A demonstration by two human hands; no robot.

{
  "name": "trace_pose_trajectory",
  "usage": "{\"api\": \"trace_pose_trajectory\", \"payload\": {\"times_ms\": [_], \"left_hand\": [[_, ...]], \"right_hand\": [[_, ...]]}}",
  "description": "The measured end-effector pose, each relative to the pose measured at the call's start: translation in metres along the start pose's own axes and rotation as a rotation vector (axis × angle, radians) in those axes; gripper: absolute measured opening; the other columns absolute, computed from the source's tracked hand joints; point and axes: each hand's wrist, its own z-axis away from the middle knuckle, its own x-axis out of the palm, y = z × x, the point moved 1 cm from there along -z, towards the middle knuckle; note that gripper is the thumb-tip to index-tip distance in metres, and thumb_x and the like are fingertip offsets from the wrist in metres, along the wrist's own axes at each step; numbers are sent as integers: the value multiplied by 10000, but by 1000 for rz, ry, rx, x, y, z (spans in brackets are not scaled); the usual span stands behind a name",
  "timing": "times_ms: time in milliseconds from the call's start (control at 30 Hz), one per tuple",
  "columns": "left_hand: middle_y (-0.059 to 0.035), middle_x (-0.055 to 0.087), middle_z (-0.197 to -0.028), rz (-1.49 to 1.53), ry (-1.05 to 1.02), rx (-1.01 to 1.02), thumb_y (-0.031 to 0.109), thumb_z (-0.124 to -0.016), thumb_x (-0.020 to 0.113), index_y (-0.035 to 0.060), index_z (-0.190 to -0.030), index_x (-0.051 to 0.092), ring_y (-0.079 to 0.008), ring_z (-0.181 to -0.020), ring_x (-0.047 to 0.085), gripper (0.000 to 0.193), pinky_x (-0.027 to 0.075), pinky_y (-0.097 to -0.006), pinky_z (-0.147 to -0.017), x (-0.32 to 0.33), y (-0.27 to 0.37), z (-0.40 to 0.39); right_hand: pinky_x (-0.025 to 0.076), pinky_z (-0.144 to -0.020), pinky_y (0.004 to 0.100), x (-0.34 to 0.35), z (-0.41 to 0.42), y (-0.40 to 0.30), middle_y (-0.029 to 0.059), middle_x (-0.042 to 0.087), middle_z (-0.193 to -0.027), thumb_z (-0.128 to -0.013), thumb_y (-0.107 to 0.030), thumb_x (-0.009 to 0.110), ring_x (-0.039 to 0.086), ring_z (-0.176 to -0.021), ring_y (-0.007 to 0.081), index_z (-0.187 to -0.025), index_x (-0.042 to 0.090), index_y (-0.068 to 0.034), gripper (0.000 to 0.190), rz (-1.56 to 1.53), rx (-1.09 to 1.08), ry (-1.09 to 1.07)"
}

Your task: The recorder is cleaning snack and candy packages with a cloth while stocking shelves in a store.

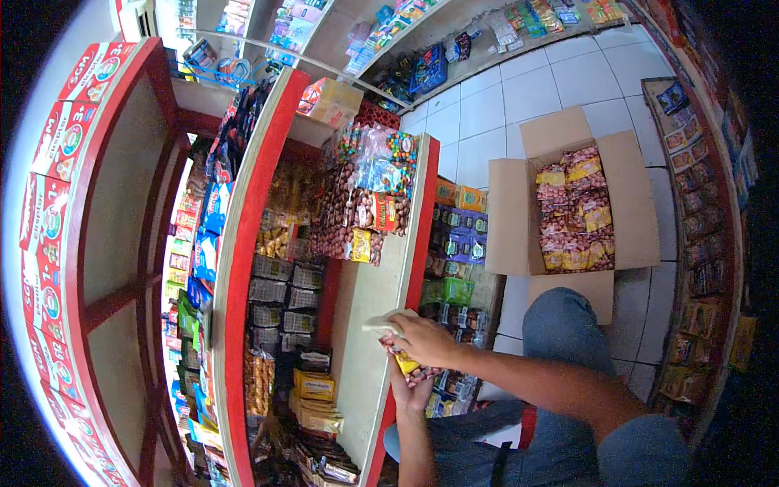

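Observation:
My left hand (411, 392) grips a clear plastic packet of brown round sweets with a yellow label (406, 362), palm beneath it. Over the packet's upper end is my right hand (429, 338), its fingers closed on a folded cream cloth (380, 324). Cloth and packet overlap, and the fingers hide part of both. Both hands are at the red front edge of a pale shelf board (371, 295). Similar packets of brown sweets (362, 213) are piled on that shelf. More lie inside an open cardboard box (551, 274) on the floor.
Bagged colourful sweets (401, 146) sit at the far shelf end. Yellow chocolate packs (313, 389) stand in rows deeper in. Below the board, a lower shelf holds purple packs (465, 234). My bent knee (560, 316) is beside the box's flap. Another low shelf (688, 243) runs along the right.

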Motion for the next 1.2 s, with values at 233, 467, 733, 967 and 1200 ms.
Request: {"api": "trace_pose_trajectory", "payload": {"times_ms": [233,467,733,967,1200], "left_hand": [[-82,528,-1437,123,75,132,431,-1060,396,134,-1429,483,-246,-1284,542,482,448,-412,-1093,-3,16,-10],[-128,666,-1204,449,-172,16,554,-1006,453,81,-1301,583,-233,-1065,650,572,519,-401,-965,-12,22,10],[-114,640,-1181,375,-75,-159,730,-949,349,126,-1344,526,-274,-846,655,743,553,-483,-888,15,2,39],[35,577,-759,418,268,-185,433,-1061,393,135,-1084,584,-22,-462,420,355,330,-164,-383,0,-6,40],[6,609,-792,611,15,-100,588,-1025,389,102,-1165,573,-49,-524,517,537,391,-190,-401,-21,13,52]], "right_hand": [[305,-1152,499,21,29,2,194,466,-1481,-877,-291,647,427,-1402,289,-1457,430,-31,672,530,-283,-291],[468,-967,466,-4,16,-14,220,666,-1147,-896,-262,632,620,-1130,345,-1246,624,-31,419,310,-257,-499],[515,-876,418,-21,7,-21,261,684,-1067,-1038,-380,471,675,-1000,372,-1299,561,30,494,89,293,-57],[194,-1175,590,26,45,-13,162,394,-1543,-979,-359,539,376,-1431,287,-1482,410,-40,609,784,-315,-607],[244,-1170,571,19,39,-35,114,618,-1346,-958,-264,573,561,-1285,239,-1303,612,-41,412,525,-422,-625]]}}
